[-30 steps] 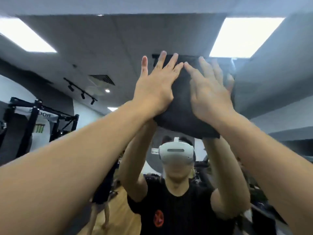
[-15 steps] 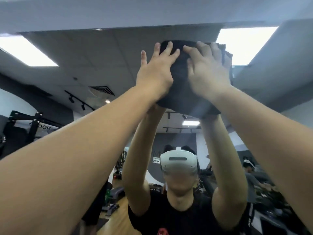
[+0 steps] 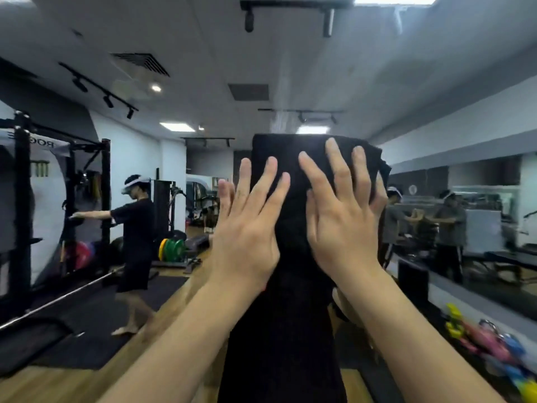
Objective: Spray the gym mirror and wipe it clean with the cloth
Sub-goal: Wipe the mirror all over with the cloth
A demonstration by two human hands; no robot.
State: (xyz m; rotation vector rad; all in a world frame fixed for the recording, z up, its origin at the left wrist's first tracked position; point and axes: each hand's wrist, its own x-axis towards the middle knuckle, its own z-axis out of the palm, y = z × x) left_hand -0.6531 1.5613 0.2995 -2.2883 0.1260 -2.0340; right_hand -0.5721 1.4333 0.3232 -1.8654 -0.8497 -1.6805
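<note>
A black cloth (image 3: 293,170) lies flat against the gym mirror (image 3: 203,53), which fills the whole view. My left hand (image 3: 247,228) presses on the cloth's left part with straight, spread fingers. My right hand (image 3: 343,222) presses on the right part, its fingers also straight and spread. A faint wet streak runs up the glass above the cloth. My own reflection is mostly hidden behind the cloth and my hands. No spray bottle is in view.
The mirror reflects a black squat rack (image 3: 20,213) at left, a person (image 3: 135,234) in black beside it, coloured weight plates (image 3: 171,250), a barbell (image 3: 58,301), and coloured dumbbells (image 3: 491,344) at lower right. Two more people (image 3: 447,225) show at right.
Both hands have slid the cloth down the mirror from near its top edge to about mid-height. My head has tilted down, so the reflected gym floor shows now.
</note>
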